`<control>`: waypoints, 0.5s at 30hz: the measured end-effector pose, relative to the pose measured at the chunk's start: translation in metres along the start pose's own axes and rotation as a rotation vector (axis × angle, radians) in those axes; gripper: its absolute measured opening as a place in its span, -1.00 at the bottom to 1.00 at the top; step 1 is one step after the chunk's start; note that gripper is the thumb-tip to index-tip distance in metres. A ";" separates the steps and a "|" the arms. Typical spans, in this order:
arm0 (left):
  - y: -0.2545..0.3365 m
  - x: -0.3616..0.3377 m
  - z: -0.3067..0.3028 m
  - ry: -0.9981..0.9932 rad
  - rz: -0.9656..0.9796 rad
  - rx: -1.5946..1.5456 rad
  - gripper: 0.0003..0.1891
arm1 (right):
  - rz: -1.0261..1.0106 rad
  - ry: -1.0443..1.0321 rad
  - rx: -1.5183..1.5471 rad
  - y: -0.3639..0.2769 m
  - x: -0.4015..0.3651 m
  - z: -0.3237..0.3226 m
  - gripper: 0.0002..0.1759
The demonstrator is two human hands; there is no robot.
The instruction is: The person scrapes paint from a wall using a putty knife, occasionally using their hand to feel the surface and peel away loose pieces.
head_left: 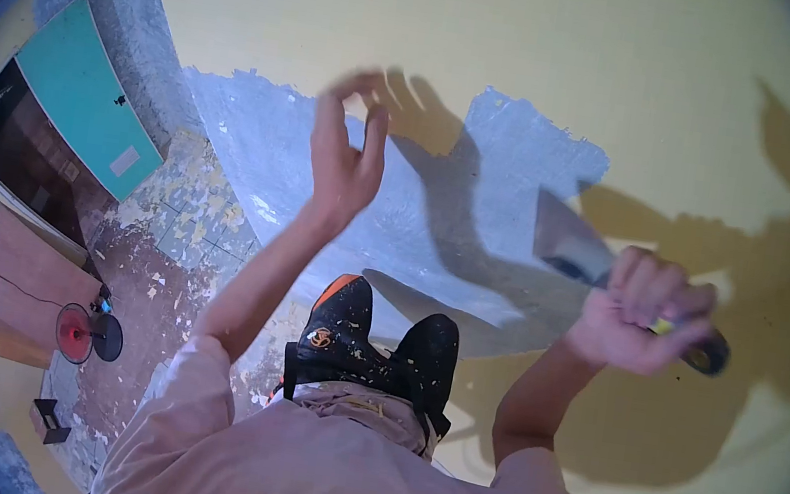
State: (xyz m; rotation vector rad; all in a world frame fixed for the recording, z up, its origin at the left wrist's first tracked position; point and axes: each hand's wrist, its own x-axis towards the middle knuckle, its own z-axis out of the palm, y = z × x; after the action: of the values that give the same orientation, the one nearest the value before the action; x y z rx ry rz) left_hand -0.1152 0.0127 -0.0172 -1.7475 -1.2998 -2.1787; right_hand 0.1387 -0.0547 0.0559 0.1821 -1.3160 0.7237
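My right hand (654,309) is wrapped round the handle of a wide-bladed scraper (568,239), whose blade points up and left in front of the wall. My left hand (347,154) is raised before the wall with its fingers apart and curved, holding nothing; its fingertips are slightly blurred. Yellow paint (585,41) covers the upper and right parts of the wall. A ragged-edged patch of bare grey wall (530,150) lies between my hands. Whether the blade touches the wall cannot be made out.
Paint flakes litter the floor (150,263) at left. A green door panel (88,98), a brown board (32,277), a red and black round object (75,333) and a small dark box (47,421) are there. Black boots (338,330) show below.
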 end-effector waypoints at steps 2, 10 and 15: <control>-0.025 0.027 0.019 0.169 0.390 0.020 -0.70 | -0.105 -0.115 0.009 0.006 0.024 0.015 -0.70; -0.077 0.023 0.033 0.120 0.610 0.362 -0.57 | -0.059 -0.097 -0.306 0.072 0.022 0.029 -0.64; -0.075 0.023 0.033 0.110 0.590 0.346 -0.56 | -0.115 -0.245 -0.051 0.081 0.031 0.033 -0.66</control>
State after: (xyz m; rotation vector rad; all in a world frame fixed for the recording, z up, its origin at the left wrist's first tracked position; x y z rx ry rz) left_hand -0.1366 0.0915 -0.0403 -1.5840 -0.9085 -1.5914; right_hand 0.0672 0.0026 0.0716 0.3111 -1.5421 0.5822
